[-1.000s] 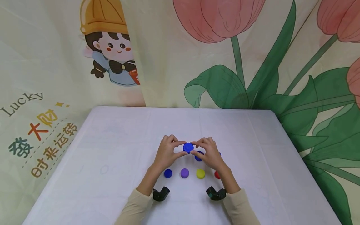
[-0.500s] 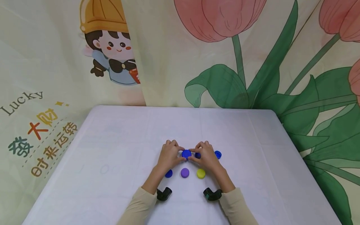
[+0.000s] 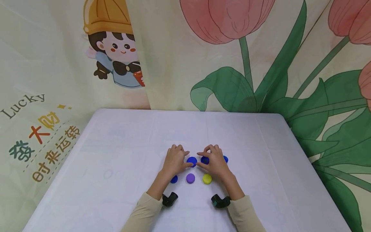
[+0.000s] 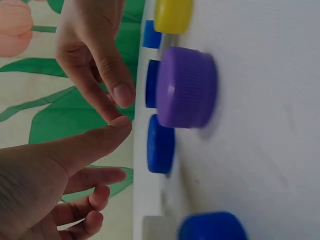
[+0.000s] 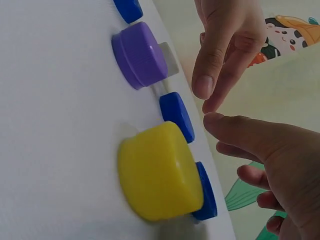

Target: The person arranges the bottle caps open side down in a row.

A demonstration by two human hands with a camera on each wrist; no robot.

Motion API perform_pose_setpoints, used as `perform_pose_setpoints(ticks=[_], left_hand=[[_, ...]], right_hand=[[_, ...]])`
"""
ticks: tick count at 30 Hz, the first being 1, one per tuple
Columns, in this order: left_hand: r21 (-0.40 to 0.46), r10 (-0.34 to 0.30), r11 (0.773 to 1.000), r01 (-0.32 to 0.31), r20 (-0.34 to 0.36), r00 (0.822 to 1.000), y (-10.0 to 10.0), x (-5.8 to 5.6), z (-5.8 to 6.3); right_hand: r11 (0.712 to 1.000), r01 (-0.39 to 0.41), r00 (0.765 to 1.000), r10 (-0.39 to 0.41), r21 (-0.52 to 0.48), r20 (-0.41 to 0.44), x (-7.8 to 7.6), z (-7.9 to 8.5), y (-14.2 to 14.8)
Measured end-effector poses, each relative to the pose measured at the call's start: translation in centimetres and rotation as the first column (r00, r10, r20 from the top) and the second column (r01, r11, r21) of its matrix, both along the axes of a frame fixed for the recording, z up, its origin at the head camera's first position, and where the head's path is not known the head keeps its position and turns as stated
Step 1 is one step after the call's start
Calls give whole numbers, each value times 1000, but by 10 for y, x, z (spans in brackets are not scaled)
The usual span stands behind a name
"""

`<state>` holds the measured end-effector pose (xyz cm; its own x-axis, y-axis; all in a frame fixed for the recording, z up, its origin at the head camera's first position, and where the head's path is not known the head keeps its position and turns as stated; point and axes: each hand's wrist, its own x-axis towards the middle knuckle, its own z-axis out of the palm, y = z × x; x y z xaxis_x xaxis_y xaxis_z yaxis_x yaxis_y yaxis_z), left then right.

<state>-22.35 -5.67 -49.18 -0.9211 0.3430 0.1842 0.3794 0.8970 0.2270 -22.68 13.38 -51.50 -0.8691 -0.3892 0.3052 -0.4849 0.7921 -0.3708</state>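
Note:
A blue bottle cap [image 3: 192, 161] lies on the table between both hands. My left hand [image 3: 175, 161] hovers at its left, thumb and forefinger spread apart, holding nothing. At its right, my right hand [image 3: 214, 161] likewise has thumb and forefinger parted, close over another blue cap [image 3: 204, 160]. In the left wrist view, the thumb tips of both hands come near each other above the caps. A third blue cap [image 3: 225, 159] is partly covered by the right hand. Nearer the body are a purple cap [image 3: 190, 178], a yellow cap [image 3: 207, 179] and a dark blue cap [image 3: 174, 179].
A whitish cap-like piece [image 5: 170, 59] stands behind the purple cap in the right wrist view. White cloth covers the table [image 3: 130, 135]. A printed curtain [image 3: 168, 58] hangs behind its far edge. Black wrist cameras [image 3: 170, 199] sit at both sleeves.
The blue cap, pinched between both hands and raised a second ago, has come down toward me onto the table. Both hands have let go, their fingers parting from it.

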Motion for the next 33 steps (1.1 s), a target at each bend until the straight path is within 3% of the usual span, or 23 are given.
perform_pose_setpoints(ticks=[4, 8, 13, 19, 26, 33], left_hand=[[-9, -24, 1000, 24, -1, 1000, 10, -3, 11], [-52, -64, 997, 64, 1, 998, 25, -8, 15], [-99, -79, 992, 84, 59, 995, 42, -11, 12], [-107, -65, 991, 75, 94, 993, 53, -12, 6], [-61, -88, 994, 92, 51, 995, 52, -12, 7], [106, -138, 985, 137, 0, 990, 41, -6, 27]], right_hand=[[999, 31, 999, -32, -36, -24, 1, 6, 10], [997, 72, 997, -72, -33, 3, 1, 8, 19], [993, 114, 993, -115, 19, 37, 2, 5, 28], [994, 108, 993, -109, 23, 43, 1, -2, 32], [996, 83, 996, -81, -39, 33, 3, 4, 35], [980, 35, 999, -40, -197, -20, 6, 23, 44]])
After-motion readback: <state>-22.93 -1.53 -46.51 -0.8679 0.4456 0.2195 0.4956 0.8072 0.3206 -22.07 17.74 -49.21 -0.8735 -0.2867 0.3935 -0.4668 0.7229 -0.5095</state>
